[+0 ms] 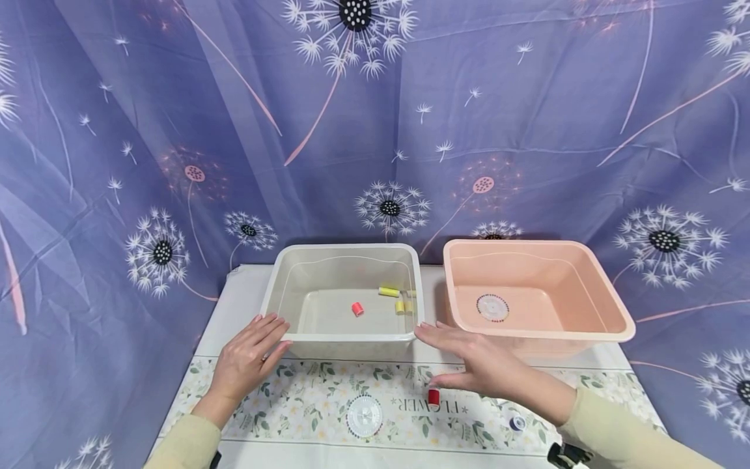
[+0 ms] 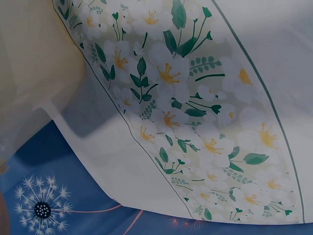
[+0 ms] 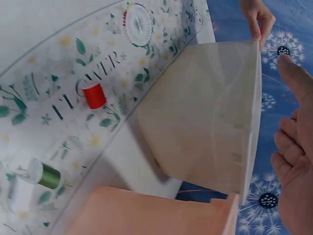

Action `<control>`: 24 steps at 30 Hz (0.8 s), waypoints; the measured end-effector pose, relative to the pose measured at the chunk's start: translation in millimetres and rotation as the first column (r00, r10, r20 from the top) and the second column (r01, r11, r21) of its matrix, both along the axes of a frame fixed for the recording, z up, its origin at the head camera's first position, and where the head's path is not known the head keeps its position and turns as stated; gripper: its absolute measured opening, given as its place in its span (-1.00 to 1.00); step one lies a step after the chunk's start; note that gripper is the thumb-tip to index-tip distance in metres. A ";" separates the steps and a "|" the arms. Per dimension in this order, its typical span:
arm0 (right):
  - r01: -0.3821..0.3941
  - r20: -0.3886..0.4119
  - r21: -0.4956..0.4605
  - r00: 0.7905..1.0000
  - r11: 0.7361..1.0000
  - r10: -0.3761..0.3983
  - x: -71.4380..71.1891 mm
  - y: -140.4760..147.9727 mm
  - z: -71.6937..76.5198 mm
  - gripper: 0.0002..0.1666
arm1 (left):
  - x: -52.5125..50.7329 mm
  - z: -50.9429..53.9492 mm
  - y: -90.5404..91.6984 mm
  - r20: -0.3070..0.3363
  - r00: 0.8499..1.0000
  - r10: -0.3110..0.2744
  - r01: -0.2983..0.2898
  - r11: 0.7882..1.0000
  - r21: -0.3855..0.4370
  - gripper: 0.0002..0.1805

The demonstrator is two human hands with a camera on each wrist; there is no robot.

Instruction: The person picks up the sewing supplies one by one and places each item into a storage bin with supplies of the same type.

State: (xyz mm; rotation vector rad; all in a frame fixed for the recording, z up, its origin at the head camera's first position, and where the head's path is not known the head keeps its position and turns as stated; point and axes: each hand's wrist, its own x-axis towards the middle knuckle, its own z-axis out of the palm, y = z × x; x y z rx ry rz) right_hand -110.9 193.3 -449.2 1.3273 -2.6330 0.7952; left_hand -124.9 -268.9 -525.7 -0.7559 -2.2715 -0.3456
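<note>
A grey-white plastic basin (image 1: 354,338) stands on the table. My left hand (image 1: 246,358) is at its front left corner, fingers extended at the rim. My right hand (image 1: 480,358) is at the front right corner, fingers fairly straight and thumb apart; whether it touches the rim I cannot tell. In the basin lie a pinkish-red thread spool (image 1: 357,309) and a few yellow spools (image 1: 388,292). Below my right thumb, a red thread spool (image 1: 433,397) stands on the table. In the right wrist view, my right hand (image 3: 296,132) holds nothing.
To the right stands a peach basin (image 1: 541,334) with a round pin wheel (image 1: 493,308) inside. Another pin wheel (image 1: 364,416) lies on the flowered cloth (image 1: 305,404). Near my right forearm is a spool, green in the right wrist view (image 3: 49,176). Behind hangs a blue-purple curtain (image 1: 328,195).
</note>
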 end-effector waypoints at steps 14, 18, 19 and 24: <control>0.073 0.008 0.022 0.997 0.997 -0.073 17.8 12.3 -26.7 -0.07 | -0.7 0.4 0.5 -0.016 1.000 -0.009 0.009 1.000 0.004 -0.29; 0.067 0.003 0.008 0.998 0.998 -0.067 19.5 13.8 -35.1 -0.08 | -0.7 0.7 0.4 -0.017 1.000 -0.009 0.009 1.000 0.007 -0.29; 0.067 0.000 0.002 0.998 0.998 -0.067 19.7 14.3 -37.3 -0.09 | -0.7 0.7 0.5 -0.019 1.000 -0.011 0.011 1.000 0.009 -0.29; 0.070 -0.006 -0.026 0.998 0.997 -0.070 20.0 16.4 -47.3 -0.08 | -0.5 0.9 0.9 -0.022 1.000 -0.014 0.015 1.000 0.012 -0.29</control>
